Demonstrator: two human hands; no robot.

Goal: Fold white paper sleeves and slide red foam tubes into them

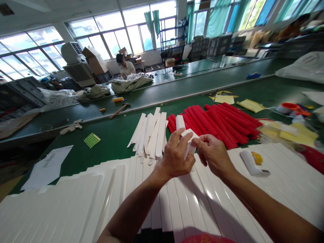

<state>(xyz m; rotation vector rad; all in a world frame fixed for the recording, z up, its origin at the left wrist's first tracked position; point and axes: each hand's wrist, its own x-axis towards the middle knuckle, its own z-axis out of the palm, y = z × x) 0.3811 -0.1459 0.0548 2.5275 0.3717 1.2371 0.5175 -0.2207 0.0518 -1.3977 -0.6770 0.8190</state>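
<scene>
One slim white carton (pixel 189 134): left hand (pixel 178 154) wraps it, right hand (pixel 212 152) pinches its edge. More cartons (pixel 164 202) pack desk's (pixel 111 145) near edge; open room left of paper strips (pixel 161 135).

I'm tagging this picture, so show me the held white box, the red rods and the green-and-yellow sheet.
White box (pixel 189 147): head view, on its near end.
Red rods (pixel 219 123): head view, middle of the pile.
Green-and-yellow sheet (pixel 92 140): head view, its middle.

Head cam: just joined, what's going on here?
A person's left hand holds a boxy white piece; the right hand appears to pinch its edge. Below, long white strips lie side by side on the green table. Loose white pieces and red rods lie just beyond.
</scene>
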